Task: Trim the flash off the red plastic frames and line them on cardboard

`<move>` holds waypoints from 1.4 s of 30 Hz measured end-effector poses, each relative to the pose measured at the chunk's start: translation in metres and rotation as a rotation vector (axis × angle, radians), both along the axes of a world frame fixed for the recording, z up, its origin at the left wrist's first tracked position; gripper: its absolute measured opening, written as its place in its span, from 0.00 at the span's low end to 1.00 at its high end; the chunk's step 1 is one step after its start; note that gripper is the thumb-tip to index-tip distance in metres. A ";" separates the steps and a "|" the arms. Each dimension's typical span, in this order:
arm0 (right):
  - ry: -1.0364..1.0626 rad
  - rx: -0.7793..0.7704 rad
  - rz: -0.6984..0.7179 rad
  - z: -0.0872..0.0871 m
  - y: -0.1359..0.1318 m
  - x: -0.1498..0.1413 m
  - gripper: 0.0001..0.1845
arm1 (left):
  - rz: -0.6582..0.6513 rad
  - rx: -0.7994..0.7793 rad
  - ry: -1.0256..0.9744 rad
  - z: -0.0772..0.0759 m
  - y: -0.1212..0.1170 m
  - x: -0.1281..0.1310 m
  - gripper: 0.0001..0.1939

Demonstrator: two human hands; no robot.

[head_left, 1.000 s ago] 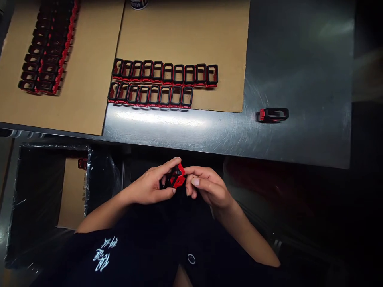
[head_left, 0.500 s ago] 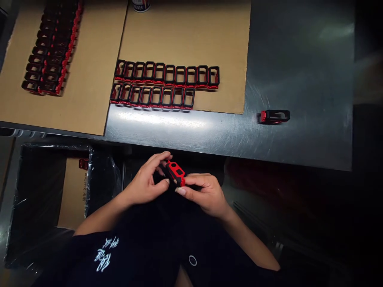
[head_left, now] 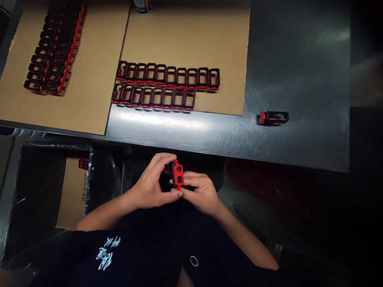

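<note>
Between my hands, in front of the table's near edge, is a small red-and-black frame (head_left: 178, 173), its red face with a round and a square hole turned up towards me. My left hand (head_left: 151, 181) grips it at the two ends, fingers on the far end and thumb on the near one. From the right, my right hand (head_left: 202, 190) pinches the near end with thumb and fingers; some of those fingertips are hidden behind the frame. A similar black-and-red frame (head_left: 274, 118) lies alone on the dark metal table (head_left: 305, 71).
Two rows of like frames (head_left: 167, 75) stand on a cardboard sheet (head_left: 191, 38). More rows (head_left: 54, 59) stand on the left cardboard (head_left: 89, 87). A can (head_left: 143, 6) is at the far edge. At lower left, a plastic-lined box (head_left: 38, 179) holds a red piece (head_left: 83, 163).
The frame has turned more upright, with its red face now towards me. My left hand has closed its fingers and thumb onto the frame's ends; my right hand keeps its hold.
</note>
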State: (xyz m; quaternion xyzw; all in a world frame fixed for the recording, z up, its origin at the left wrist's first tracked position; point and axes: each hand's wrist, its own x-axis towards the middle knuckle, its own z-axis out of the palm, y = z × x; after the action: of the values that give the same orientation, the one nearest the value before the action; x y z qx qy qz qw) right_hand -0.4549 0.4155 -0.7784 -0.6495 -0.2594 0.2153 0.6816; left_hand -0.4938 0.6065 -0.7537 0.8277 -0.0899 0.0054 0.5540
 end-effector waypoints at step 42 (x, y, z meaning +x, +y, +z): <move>0.657 0.225 -0.009 -0.010 -0.005 -0.001 0.18 | -0.096 0.005 -0.470 -0.031 0.001 -0.003 0.63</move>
State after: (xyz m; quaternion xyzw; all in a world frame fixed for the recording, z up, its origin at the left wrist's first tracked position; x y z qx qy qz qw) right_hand -0.4554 0.4107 -0.7884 -0.4673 -0.0453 0.3798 0.7971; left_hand -0.4969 0.6075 -0.7846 0.7998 -0.2558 0.1713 0.5153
